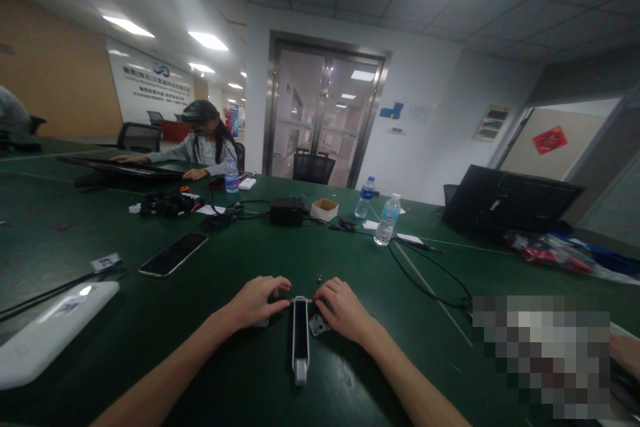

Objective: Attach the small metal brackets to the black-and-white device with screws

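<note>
A long, narrow device (301, 340) with a white frame and a dark face lies on the green table between my hands, its far end level with my fingertips. My left hand (257, 301) is closed, thumb and fingers bent around a tiny part at the device's left side. From the right, my right hand (344, 310) pinches at the same end; what its fingers hold is too small to name. A small metal plate with holes (319, 325) lies under my right fingers. Beyond them sits a tiny metal piece (319, 278). A pale piece (262, 323) is partly hidden under my left hand.
On the left lie a phone (173, 255) and a white rounded case (60, 333). Farther back are a black box (287, 211), a small open carton (325, 209), cables and water bottles (387, 220). A person (203, 140) sits across; another hand (625, 355) shows at right.
</note>
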The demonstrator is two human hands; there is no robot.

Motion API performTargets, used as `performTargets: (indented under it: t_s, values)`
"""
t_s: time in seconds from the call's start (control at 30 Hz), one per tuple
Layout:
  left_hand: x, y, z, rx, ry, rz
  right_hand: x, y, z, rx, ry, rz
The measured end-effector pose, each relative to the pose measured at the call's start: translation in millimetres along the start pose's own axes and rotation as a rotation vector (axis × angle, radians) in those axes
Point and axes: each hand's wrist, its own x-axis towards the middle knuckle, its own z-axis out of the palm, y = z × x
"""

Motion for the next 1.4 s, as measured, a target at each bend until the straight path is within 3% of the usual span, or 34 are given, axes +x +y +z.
performTargets:
  t_s: [0.07, 0.17, 0.3, 0.43, 0.9, 1.17, 1.4]
  values:
    - [-4.9, 0.3, -10.8, 0.064, -0.014, -0.043, -0.8, 0.2, -4.8, -0.01, 0.0, 0.011]
    - [-13.0, -3.2, -21.7, 0.066, -0.124, -0.114, -2.5, -1.2, -15.5, -0.02, -0.018, 0.016]
    - [-18.9, -11.4, -23.3, 0.022, -0.255, -0.169, -5.0, -6.0, -29.2, -0.02, -0.127, 0.028]
    - [-18.6, -14.8, -22.2, -0.003, -0.287, -0.158, -5.6, -9.6, -33.2, -0.005, -0.277, 0.046]
    - [-13.0, -0.1, -12.7, -0.055, -0.114, -0.141, -8.2, 7.7, -19.9, 0.036, -0.193, 0.102]
    - [-7.2, -4.2, 0.4, -0.083, -0.057, -0.045, -6.0, -0.8, -22.5, 0.073, -0.177, 0.123]
    - [-6.6, -3.2, 3.0, -0.087, -0.033, -0.014, -4.1, -2.9, -17.1, 0.104, -0.129, 0.048]
